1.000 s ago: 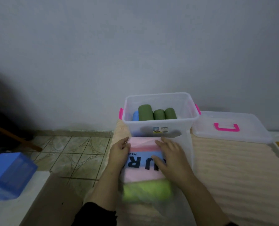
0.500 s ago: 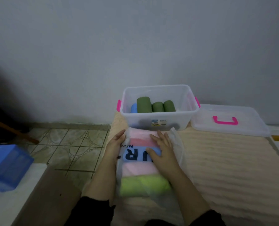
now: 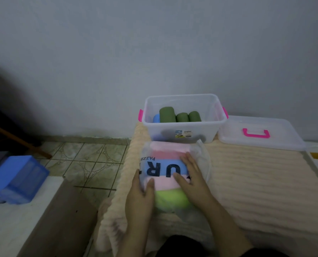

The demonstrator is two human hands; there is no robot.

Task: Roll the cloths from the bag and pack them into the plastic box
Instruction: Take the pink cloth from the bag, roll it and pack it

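A translucent plastic bag (image 3: 201,156) with dark lettering lies on the cream bedspread in front of me. Folded cloths show through it: pink (image 3: 165,152), blue (image 3: 163,168), pink again and lime green (image 3: 171,200). My left hand (image 3: 140,193) rests against the bag's left side with its fingers straight. My right hand (image 3: 192,175) lies flat on top of the bag. Behind the bag stands the clear plastic box (image 3: 215,125) with pink latches. Inside it are three dark green rolled cloths (image 3: 181,116) and a blue roll (image 3: 156,118).
The box's clear lid (image 3: 277,127) with a pink handle lies on the bed (image 3: 256,182) to the right. A grey wall is just behind the box. To the left are a tiled floor (image 3: 84,160) and a blue plastic crate (image 3: 15,178).
My left hand has slid back along the bag's left side toward me. My right hand has shifted slightly on top of the bag. The view has tilted, so everything sits lower in frame.
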